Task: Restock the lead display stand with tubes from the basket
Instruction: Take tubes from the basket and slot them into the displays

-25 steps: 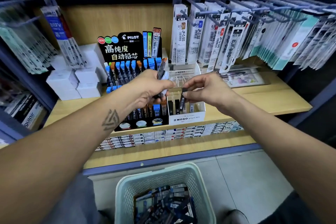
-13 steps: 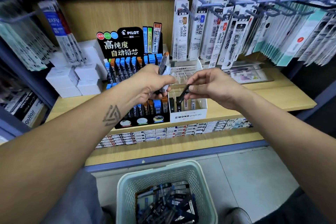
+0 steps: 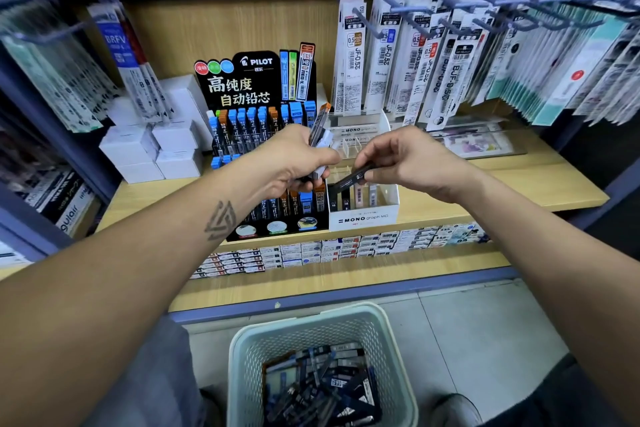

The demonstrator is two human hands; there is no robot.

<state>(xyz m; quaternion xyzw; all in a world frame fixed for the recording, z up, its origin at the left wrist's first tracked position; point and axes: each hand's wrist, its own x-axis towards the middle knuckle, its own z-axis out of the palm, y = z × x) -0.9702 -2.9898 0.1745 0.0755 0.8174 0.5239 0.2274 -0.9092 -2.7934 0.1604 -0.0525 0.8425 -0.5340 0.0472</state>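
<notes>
left hand clenched round a bunch of lead tubes, held upright before the black pilot stand. right hand pinching one black tube, tilted over the white mono stand. more tubes down in the pale green basket on the floor.

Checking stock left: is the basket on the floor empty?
No, the pale green basket holds a heap of dark lead tubes.

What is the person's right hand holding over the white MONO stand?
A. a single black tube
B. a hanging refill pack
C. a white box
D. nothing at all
A: the right hand pinches one black tube, tilted above the white MONO stand, while the left hand grips several other tubes.
</notes>
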